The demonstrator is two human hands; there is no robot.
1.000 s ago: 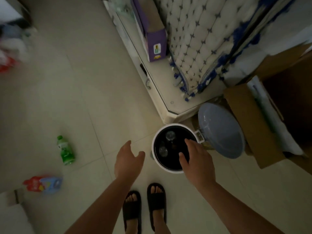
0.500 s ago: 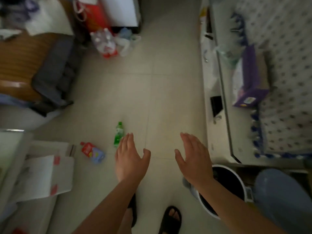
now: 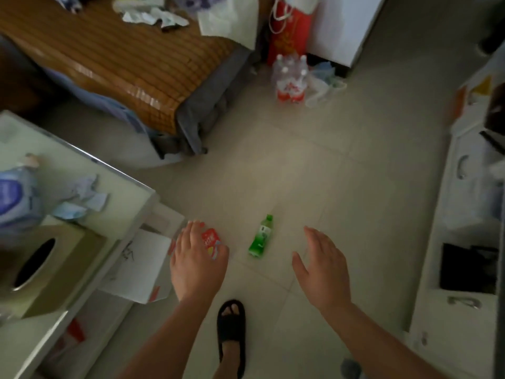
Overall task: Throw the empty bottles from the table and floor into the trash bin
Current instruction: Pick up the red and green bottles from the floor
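A small green bottle (image 3: 261, 237) lies on its side on the tiled floor, between my two hands as seen from above. A red and blue drink pouch (image 3: 211, 241) lies on the floor to its left, partly hidden behind my left hand (image 3: 195, 262). My left hand is held out flat, fingers apart, holding nothing. My right hand (image 3: 322, 266) is also open and empty, to the right of the green bottle. The trash bin is out of view except perhaps a grey-blue patch (image 3: 350, 368) at the bottom edge.
A glass-topped table (image 3: 120, 192) with a tissue box (image 3: 41, 266) and crumpled paper stands at left, a white box (image 3: 139, 266) beside it. A mat-covered bed (image 3: 123, 64) is at the back left, a water-bottle pack (image 3: 291, 79) behind, a white cabinet (image 3: 461, 242) at right.
My view has swung away from the open bin toward the room. The green bottle and the pouch are now closer, between my outstretched hands. Both hands stay empty.
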